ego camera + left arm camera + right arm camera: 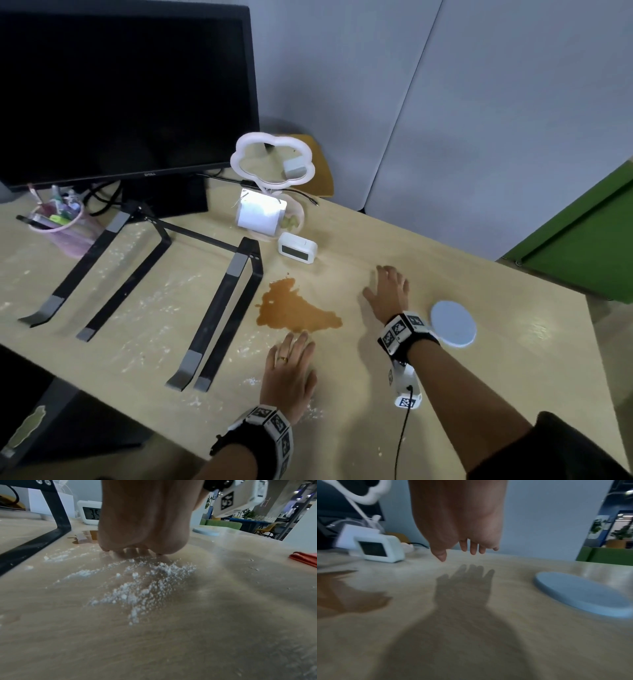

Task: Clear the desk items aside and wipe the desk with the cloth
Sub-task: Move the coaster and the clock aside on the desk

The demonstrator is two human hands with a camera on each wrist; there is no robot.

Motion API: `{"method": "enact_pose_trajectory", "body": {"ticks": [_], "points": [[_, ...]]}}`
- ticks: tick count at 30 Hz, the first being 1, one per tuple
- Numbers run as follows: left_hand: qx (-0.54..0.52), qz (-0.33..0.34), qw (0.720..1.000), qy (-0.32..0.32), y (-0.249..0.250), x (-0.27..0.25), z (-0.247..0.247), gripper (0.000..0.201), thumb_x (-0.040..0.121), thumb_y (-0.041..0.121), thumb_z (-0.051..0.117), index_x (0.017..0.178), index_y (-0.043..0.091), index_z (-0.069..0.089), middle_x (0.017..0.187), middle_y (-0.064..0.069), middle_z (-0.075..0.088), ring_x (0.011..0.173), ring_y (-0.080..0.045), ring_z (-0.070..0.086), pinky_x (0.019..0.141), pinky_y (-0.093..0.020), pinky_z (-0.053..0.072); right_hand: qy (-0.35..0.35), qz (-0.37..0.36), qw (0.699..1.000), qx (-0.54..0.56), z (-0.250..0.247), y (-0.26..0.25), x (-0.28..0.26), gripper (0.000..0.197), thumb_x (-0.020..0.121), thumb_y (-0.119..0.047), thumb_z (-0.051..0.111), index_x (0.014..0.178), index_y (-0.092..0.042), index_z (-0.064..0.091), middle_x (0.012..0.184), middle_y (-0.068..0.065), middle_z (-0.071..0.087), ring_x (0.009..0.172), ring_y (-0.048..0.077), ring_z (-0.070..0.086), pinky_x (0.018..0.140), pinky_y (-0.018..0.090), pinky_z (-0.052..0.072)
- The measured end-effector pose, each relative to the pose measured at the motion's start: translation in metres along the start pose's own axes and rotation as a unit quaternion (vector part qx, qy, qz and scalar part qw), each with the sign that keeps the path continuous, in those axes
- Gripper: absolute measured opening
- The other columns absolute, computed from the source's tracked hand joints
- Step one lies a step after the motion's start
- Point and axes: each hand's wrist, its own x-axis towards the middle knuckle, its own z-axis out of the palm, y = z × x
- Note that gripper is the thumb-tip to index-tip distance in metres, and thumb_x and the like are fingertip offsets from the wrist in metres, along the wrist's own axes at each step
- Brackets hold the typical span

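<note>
Pale wood made up the desk (513,359), dusted with white powder (145,586), and grey panels stood behind it. At the far left edge sat a pink pen cup (66,228), with a dark monitor (120,92) behind it and a black laptop stand (154,284) spread across the left half. Near the back edge, a cloud-shaped mirror (272,162) stood above a white digital clock (297,248). A brown spill (294,308) pooled mid-desk, right of the stand.

Just in front of that puddle lay the left hand (289,371), palm down on the wood, fingers straight and together, holding nothing; a ring showed on one finger. Further right and nearer the back, the right hand (388,293) hovered above the surface with fingers spread and relaxed, empty, its shadow cast on the wood below. A round blue coaster (454,323) lay just right of that wrist. The red cloth (304,559) showed only in the left wrist view, lying at the right of that picture, apart from both hands.
</note>
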Motion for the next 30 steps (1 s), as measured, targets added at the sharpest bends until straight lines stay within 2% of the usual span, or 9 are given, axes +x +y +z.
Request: {"method": "enact_pose_trajectory", "body": {"ticks": [4, 9, 13, 16, 18, 21, 26, 28, 30], "points": [[-0.003, -0.004, 1.000, 0.004, 0.000, 0.000, -0.001, 0.045, 0.079, 0.043, 0.039, 0.119, 0.025, 0.051, 0.130, 0.004, 0.056, 0.116, -0.020, 0.058, 0.090, -0.042, 0.055, -0.019, -0.074, 0.997, 0.010, 0.002, -0.058, 0.020, 0.058, 0.090, -0.030, 0.051, 0.141, -0.011, 0.030, 0.145, 0.007, 0.032, 0.135, 0.026, 0.029, 0.116, 0.047, 0.012], [-0.004, 0.005, 1.000, 0.019, 0.001, 0.000, 0.002, 0.054, 0.070, 0.043, 0.065, 0.118, 0.027, 0.050, 0.131, 0.005, 0.054, 0.122, -0.017, 0.044, 0.092, -0.041, 0.053, -0.016, -0.121, 0.992, 0.032, 0.007, -0.114, 0.040, 0.053, 0.090, -0.026, 0.054, 0.137, -0.012, 0.034, 0.142, 0.005, 0.037, 0.133, 0.024, 0.034, 0.116, 0.047, 0.009], [-0.001, 0.002, 1.000, 0.004, 0.000, 0.002, 0.003, 0.047, 0.071, 0.045, 0.056, 0.116, 0.029, 0.053, 0.132, 0.007, 0.053, 0.124, -0.016, 0.040, 0.094, -0.040, 0.050, -0.021, -0.140, 0.990, 0.029, 0.015, -0.137, 0.051, 0.049, 0.089, -0.022, 0.056, 0.134, -0.013, 0.038, 0.137, 0.005, 0.044, 0.127, 0.025, 0.042, 0.113, 0.044, 0.017], [0.003, -0.003, 1.000, -0.003, -0.002, 0.003, 0.004, 0.043, 0.076, 0.046, 0.045, 0.115, 0.030, 0.053, 0.133, 0.008, 0.052, 0.125, -0.015, 0.040, 0.094, -0.040, 0.050, -0.009, -0.138, 0.989, 0.049, 0.022, -0.142, 0.054, 0.042, 0.089, -0.013, 0.055, 0.129, -0.011, 0.044, 0.129, 0.007, 0.052, 0.117, 0.027, 0.048, 0.104, 0.036, 0.030], [0.005, -0.011, 1.000, -0.004, -0.003, 0.004, 0.003, 0.043, 0.076, 0.046, 0.044, 0.115, 0.030, 0.052, 0.132, 0.008, 0.053, 0.124, -0.015, 0.040, 0.094, -0.039, 0.050, -0.003, -0.129, 0.989, 0.069, 0.022, -0.142, 0.054, 0.039, 0.088, -0.008, 0.055, 0.126, -0.008, 0.047, 0.123, 0.010, 0.056, 0.110, 0.030, 0.052, 0.097, 0.036, 0.037], [0.004, -0.012, 1.000, -0.012, -0.002, 0.005, 0.001, 0.045, 0.073, 0.045, 0.048, 0.116, 0.029, 0.051, 0.132, 0.007, 0.053, 0.123, -0.016, 0.039, 0.094, -0.040, 0.051, -0.001, -0.123, 0.990, 0.068, 0.018, -0.134, 0.054, 0.034, 0.086, -0.004, 0.055, 0.119, -0.005, 0.050, 0.117, 0.013, 0.058, 0.105, 0.033, 0.054, 0.091, 0.038, 0.040], [-0.012, -0.029, 0.998, -0.046, -0.002, 0.007, 0.000, 0.054, 0.070, 0.044, 0.065, 0.118, 0.028, 0.048, 0.135, 0.004, 0.045, 0.122, -0.019, 0.043, 0.091, -0.043, 0.054, 0.036, -0.088, 0.992, 0.083, -0.004, -0.097, 0.056, 0.035, 0.084, 0.002, 0.054, 0.119, -0.002, 0.051, 0.119, 0.016, 0.057, 0.106, 0.036, 0.055, 0.094, 0.040, 0.040], [-0.002, -0.028, 0.998, -0.056, 0.002, 0.008, -0.005, 0.055, 0.082, 0.042, 0.058, 0.132, 0.026, 0.042, 0.147, 0.003, 0.031, 0.135, -0.024, 0.037, 0.104, -0.048, 0.042, 0.049, -0.066, 0.993, 0.079, -0.015, -0.075, 0.058, 0.034, 0.085, 0.003, 0.053, 0.118, -0.001, 0.050, 0.120, 0.017, 0.056, 0.105, 0.038, 0.056, 0.092, 0.040, 0.041], [0.014, -0.023, 0.995, -0.097, 0.004, 0.009, -0.010, 0.054, 0.097, 0.039, 0.036, 0.147, 0.025, 0.022, 0.158, 0.006, 0.007, 0.147, -0.022, 0.010, 0.119, -0.047, 0.016, 0.055, -0.043, 0.995, 0.067, -0.024, -0.048, 0.059, 0.033, 0.085, 0.002, 0.052, 0.118, -0.001, 0.049, 0.121, 0.017, 0.055, 0.105, 0.038, 0.056, 0.091, 0.040, 0.040]]}}
